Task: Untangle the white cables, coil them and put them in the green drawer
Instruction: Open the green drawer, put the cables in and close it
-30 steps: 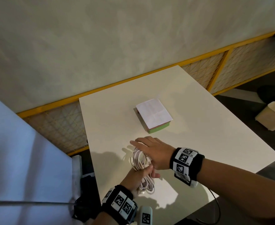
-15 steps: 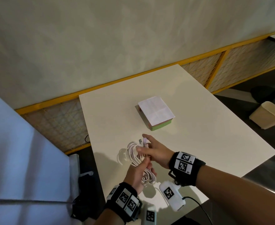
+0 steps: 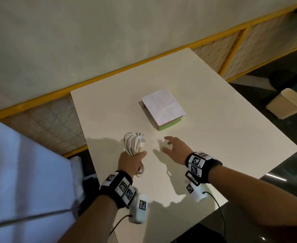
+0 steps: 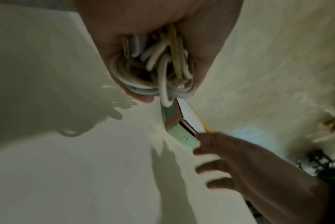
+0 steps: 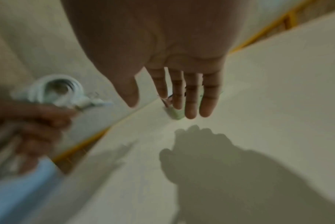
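Bare table [image 3: 214, 137] surrounds the box [image 3: 163, 109], its long axis running away; left hand [image 3: 131, 163] grips the coiled cables [image 3: 132, 143], loops up; right hand [image 3: 175, 149] spread wide, holding nothing.

Left hand [image 3: 132, 162] fisted; right hand [image 3: 176, 149] splayed, hovering.

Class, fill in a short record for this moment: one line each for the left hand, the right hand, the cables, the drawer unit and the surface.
left hand: left hand grips the white cables, lifted above the table
right hand: right hand holds nothing, fingers spread, reaching toward the green drawer
cables: gathered in a coil, ends sticking out
drawer unit: small box with white sheet on top; green drawer looks closed
surface: white table
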Demonstrator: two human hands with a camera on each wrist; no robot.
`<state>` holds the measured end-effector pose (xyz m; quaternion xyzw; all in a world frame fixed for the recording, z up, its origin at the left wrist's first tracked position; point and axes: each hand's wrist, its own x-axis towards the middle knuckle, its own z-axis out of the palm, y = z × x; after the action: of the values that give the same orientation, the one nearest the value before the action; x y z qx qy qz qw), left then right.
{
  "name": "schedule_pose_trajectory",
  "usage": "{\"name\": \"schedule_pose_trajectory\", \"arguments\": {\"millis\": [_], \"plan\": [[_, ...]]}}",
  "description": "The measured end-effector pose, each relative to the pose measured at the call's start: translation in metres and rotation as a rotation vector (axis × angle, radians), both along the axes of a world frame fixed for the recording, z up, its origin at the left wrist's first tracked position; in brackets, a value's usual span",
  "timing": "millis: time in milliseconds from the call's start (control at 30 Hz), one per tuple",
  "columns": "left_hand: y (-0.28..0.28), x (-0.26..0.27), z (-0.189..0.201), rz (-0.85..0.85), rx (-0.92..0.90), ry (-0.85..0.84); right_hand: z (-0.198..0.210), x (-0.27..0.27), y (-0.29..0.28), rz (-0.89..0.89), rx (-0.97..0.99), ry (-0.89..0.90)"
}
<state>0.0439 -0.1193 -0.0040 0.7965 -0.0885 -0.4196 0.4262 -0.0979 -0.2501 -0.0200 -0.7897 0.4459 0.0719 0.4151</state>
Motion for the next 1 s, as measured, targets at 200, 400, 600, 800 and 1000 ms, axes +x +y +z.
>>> {"name": "schedule_pose_trajectory", "arguments": {"millis": [200, 400, 600, 800, 1000], "plan": [[-0.081, 0.038, -0.005, 0.086, 0.000, -0.312, -0.035, -0.012, -0.066, 0.251, -0.287, 0.288], [-0.145, 0.036, -0.023, 0.155, 0.029, -0.264, -0.051, -0.010, -0.091, 0.335, -0.367, 0.228], [-0.169, 0.018, -0.045, 0.183, 0.066, -0.177, -0.057, -0.015, -0.098, 0.372, -0.387, 0.177], [-0.175, 0.012, -0.058, 0.193, 0.096, -0.166, -0.060, -0.010, -0.099, 0.371, -0.409, 0.170], [-0.177, 0.015, -0.062, 0.230, 0.069, -0.148, -0.056, -0.012, -0.097, 0.295, -0.387, 0.107]]}}
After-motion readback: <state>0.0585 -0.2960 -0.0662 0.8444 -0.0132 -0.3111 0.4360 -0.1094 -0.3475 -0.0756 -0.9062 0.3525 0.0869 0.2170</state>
